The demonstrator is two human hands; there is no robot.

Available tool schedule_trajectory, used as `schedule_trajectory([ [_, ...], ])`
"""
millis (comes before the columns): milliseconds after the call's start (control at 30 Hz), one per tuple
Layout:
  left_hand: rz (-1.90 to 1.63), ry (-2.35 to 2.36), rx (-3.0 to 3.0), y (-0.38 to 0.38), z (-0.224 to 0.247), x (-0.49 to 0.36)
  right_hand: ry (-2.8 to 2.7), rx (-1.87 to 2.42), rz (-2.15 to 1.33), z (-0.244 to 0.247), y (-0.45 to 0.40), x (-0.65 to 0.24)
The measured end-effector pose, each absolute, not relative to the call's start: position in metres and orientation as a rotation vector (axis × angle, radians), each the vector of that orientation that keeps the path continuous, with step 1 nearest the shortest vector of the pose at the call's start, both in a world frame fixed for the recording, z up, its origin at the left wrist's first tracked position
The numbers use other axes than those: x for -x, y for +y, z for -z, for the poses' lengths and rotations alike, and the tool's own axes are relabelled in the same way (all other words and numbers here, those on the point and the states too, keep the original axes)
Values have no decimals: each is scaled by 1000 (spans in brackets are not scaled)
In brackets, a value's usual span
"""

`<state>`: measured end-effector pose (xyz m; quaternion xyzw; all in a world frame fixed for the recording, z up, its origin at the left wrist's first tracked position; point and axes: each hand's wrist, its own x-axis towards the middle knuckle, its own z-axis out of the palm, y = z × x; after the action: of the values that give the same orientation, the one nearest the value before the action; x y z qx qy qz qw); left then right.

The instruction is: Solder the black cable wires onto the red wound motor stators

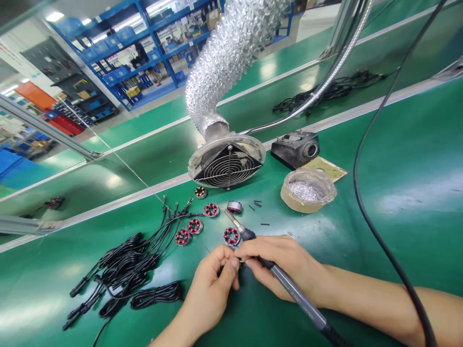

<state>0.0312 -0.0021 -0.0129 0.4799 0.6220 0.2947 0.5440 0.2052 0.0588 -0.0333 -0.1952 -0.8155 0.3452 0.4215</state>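
Observation:
My right hand (pixel 285 265) is closed around a soldering iron (pixel 296 291), whose metal tip points up and left, over a red and black motor stator (pixel 231 236). My left hand (pixel 217 277) is pinched on a thin wire (pixel 241 260), and the fingertips of both hands meet there. More stators lie beyond my hands, among them one (pixel 195 226) beside the cable ends and one on its side (pixel 235 207). Bundles of black cable (pixel 126 265) lie to the left of my left hand. Small black tube pieces (pixel 265 224) rest on the green table.
A fume extractor (pixel 229 168) with a silver duct (pixel 224 62) stands behind the stators. At the right are a bowl of metal shavings (pixel 308 193) and a black iron holder (pixel 296 148). A black cord (pixel 361 202) hangs down across the right side.

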Motion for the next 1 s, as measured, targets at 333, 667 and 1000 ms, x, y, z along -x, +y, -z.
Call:
schedule_trajectory([
  [333, -797, 1506, -1003, -3, 16, -36, -2113, 596, -1034, 34, 61, -205],
  [667, -863, 1547, -1052, -5, 17, -39, -1996, 692, -983, 37, 59, -200],
  [1000, -858, 1552, -1075, -6, 19, -38, -1969, 620, -939, 19, 62, -223],
])
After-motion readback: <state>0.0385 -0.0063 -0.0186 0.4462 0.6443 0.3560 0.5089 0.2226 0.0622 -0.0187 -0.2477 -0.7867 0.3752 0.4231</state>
